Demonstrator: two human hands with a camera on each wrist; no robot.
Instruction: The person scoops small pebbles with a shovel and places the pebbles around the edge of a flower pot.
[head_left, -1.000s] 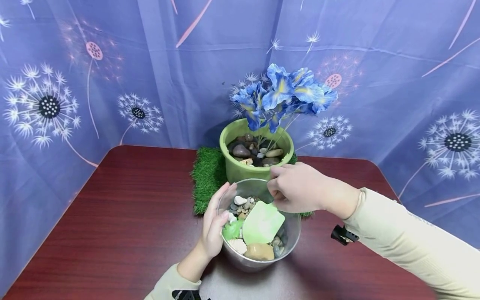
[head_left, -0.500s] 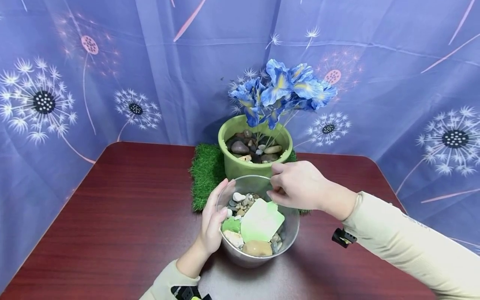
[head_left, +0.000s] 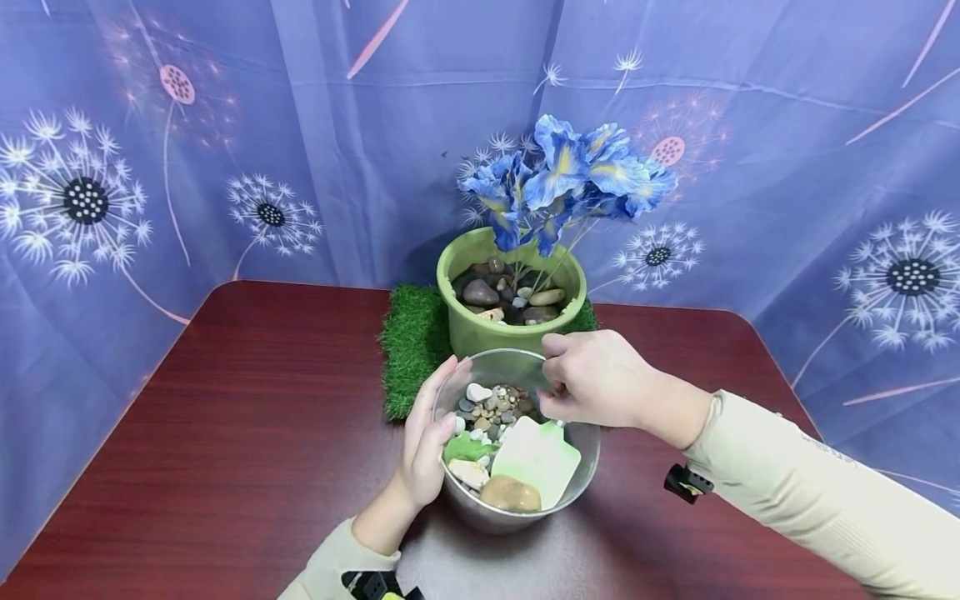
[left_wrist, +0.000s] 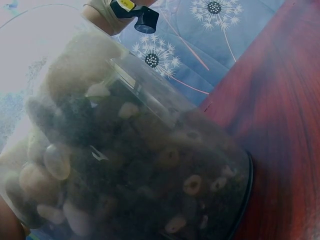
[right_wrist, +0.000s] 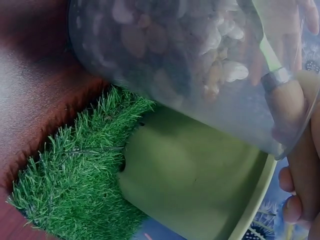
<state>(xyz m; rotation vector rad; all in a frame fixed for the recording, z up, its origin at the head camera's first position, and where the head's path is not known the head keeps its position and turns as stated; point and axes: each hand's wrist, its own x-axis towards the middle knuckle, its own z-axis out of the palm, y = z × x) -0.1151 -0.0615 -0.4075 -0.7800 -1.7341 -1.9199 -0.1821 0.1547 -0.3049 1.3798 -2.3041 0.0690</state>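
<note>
My left hand (head_left: 423,437) holds the side of a clear bucket (head_left: 501,523), its thumb at the rim. Inside lie pebbles (head_left: 491,408), a large tan stone (head_left: 512,493), white stones and a green leaf-like piece (head_left: 467,447). My right hand (head_left: 600,379) grips the wooden handle (right_wrist: 287,100) of a small garden shovel. Its pale green blade (head_left: 536,460) is down in the bucket among the stones, beside the tan one. A metal collar joins handle and blade in the right wrist view. Through the cloudy wall, the left wrist view shows stones packed inside.
Right behind the bucket stands a green flower pot (head_left: 480,333) with blue artificial irises (head_left: 566,179) and stones. Under it lies an artificial grass mat (head_left: 412,350). The dark red table (head_left: 262,400) meets a blue dandelion-print curtain (head_left: 375,167) at the back.
The shovel blade has shifted right and slightly toward me inside the bucket, uncovering more pebbles. The right hand moved slightly down with it; the left hand keeps its place on the bucket.
</note>
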